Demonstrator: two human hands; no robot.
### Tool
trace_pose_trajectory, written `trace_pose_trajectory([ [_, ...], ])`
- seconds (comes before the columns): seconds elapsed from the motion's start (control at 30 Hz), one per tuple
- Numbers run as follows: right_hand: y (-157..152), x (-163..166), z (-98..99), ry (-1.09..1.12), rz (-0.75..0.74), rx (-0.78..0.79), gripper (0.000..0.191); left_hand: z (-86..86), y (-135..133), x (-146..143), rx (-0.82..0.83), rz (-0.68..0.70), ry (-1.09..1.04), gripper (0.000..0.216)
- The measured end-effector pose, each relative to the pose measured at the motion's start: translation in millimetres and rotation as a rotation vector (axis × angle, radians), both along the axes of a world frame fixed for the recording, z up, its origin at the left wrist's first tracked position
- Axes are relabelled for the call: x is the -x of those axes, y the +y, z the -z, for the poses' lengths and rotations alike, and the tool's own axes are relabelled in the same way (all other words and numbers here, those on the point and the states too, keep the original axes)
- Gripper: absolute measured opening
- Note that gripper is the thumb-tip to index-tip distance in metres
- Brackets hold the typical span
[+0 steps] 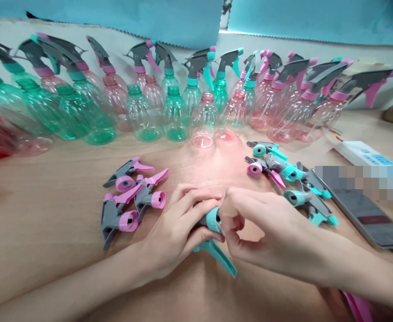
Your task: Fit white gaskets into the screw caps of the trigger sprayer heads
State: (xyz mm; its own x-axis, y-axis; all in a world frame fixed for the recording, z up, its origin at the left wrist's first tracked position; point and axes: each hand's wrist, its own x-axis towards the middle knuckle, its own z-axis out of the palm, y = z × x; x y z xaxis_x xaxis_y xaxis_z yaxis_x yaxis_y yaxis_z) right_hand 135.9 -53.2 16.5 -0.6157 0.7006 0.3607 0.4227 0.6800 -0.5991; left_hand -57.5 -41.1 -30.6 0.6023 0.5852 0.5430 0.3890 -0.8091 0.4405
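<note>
My left hand (179,226) is wrapped round a grey and teal spray-trigger head (213,243), whose teal trigger sticks out below toward me. My right hand (260,228) pinches at the teal collar end of the same head with thumb and fingertips; what the fingertips press there is too small to make out. Both hands rest low over the wooden table (49,214), near its middle front.
Three grey and pink trigger heads (131,201) lie left of my hands; several teal and pink ones (290,179) lie to the right. Rows of green and pink bottles (174,114), some capped with triggers, line the back. A phone (367,214) and white box (360,154) sit at right.
</note>
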Motion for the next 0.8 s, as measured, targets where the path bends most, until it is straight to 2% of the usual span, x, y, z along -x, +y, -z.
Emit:
trace_pose_trajectory([
  [0.13,7.7,-9.3,-8.1,-0.072,0.01,0.232,0.016,3.0,-0.2,1.4,-0.018,0.031,-0.016,0.033],
  [0.2,11.9,-14.4,-12.9,-0.124,-0.016,0.301,0.015,3.3,0.0,1.7,-0.018,0.057,-0.016,0.031],
  [0.43,14.7,-16.2,-16.0,-0.254,-0.121,0.085,0.017,-1.2,1.6,-1.6,0.059,0.175,-0.003,0.029],
  [0.53,14.6,-14.8,-10.8,-0.171,-0.091,0.142,0.021,-1.3,2.9,-0.7,0.079,0.154,-0.015,0.031],
  [0.7,16.1,-14.7,0.5,0.033,-0.013,0.379,0.025,-0.7,3.5,1.7,0.047,0.072,0.001,0.033],
  [0.8,16.0,-13.2,4.6,0.128,-0.007,0.404,0.027,-1.9,3.3,2.0,0.016,0.044,0.024,0.031],
])
